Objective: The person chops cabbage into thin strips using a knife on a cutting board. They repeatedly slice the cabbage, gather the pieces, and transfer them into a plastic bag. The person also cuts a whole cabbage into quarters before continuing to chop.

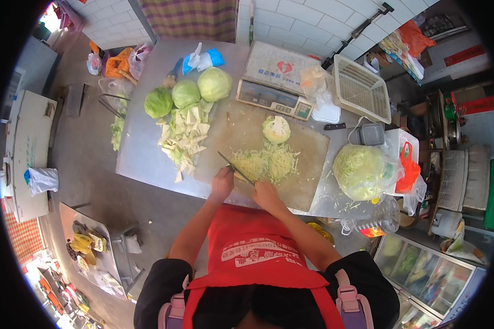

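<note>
My right hand [267, 196] grips the handle end of a kitchen knife [234, 166], its blade slanting up and left over the near edge of the cutting board [308, 164]. My left hand [222, 184] is curled against the blade's left side; what its fingers hold is too small to tell. Beyond the knife lies a heap of shredded cabbage [267, 162] on the board. A cut cabbage half [276, 129] rests just behind the heap. Cabbage core pieces and scraps [185, 137] are piled left of the board, in front of three whole cabbages [186, 93].
A digital scale [273, 78] stands behind the board, beside a white plastic basket [361, 88]. A black-handled knife [334, 126] lies to the right, near a clear bag of shredded cabbage [359, 172]. A plastic jug [376, 218] is at the metal table's [144, 154] right front corner.
</note>
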Demonstrator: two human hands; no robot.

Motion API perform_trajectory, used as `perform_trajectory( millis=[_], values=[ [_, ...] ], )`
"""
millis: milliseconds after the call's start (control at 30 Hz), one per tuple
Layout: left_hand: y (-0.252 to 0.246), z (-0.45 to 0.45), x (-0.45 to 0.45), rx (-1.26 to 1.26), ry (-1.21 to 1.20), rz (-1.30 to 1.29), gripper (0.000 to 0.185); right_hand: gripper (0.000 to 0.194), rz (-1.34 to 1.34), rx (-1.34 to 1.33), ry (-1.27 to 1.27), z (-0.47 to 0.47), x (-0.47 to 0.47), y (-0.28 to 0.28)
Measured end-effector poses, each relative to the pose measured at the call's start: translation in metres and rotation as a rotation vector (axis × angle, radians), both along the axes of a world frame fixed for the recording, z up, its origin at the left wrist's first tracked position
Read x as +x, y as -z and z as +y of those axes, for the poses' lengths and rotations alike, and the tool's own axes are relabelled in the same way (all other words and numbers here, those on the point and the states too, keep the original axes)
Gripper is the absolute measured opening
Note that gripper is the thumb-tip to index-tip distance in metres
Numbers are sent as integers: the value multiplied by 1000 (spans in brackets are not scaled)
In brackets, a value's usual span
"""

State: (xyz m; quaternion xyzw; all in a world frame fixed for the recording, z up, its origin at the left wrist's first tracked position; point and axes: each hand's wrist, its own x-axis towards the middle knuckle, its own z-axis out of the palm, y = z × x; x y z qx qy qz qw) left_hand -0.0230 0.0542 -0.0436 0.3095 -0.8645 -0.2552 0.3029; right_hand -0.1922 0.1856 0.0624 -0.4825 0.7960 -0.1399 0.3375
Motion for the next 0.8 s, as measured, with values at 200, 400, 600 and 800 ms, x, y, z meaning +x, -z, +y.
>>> perform_trajectory(
  millis=[200,400,600,800],
  values=[
    [-5,-1,5,3,54,-33,20,19,34,-18,-55,2,-3,40],
    [-1,0,7,25,44,8,20,14,77,-33,-72,-1,8,39],
    [-2,3,8,38,19,12,19,15,141,1,-81,-3,14,56],
    [7,7,13,29,2,-17,25,13,5,-16,-24,1,6,10]
  ],
)
